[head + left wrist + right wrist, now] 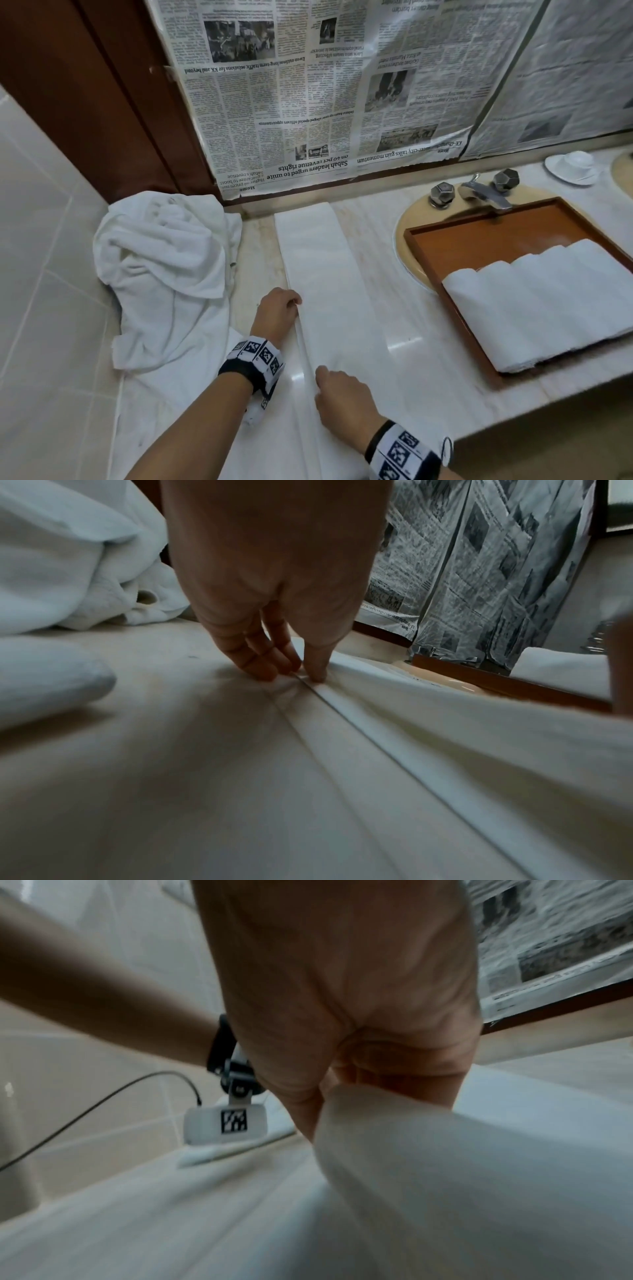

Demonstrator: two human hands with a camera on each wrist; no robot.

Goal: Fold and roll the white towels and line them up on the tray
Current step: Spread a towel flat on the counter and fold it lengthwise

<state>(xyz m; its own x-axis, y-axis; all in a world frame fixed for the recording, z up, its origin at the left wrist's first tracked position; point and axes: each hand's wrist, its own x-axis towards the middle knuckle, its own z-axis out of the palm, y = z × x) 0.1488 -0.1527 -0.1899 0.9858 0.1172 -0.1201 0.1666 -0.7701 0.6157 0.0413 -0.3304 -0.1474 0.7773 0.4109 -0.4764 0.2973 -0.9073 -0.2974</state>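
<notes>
A white towel (329,274) lies folded into a long narrow strip on the marble counter, running from the wall toward me. My left hand (279,311) pinches its left edge at mid-length; in the left wrist view the fingertips (270,669) and thumb nip the hem of the towel (377,737). My right hand (339,394) grips the same edge nearer to me, and in the right wrist view its fingers (304,1110) curl round a raised fold of towel (428,1150). Several rolled white towels (534,301) lie side by side in the brown wooden tray (479,236).
A heap of unfolded white towels (164,260) sits at the left by the tiled wall. The tray rests over a sink with a metal tap (479,192). A white cup and saucer (572,168) stand at the back right. Newspaper (325,85) covers the mirror.
</notes>
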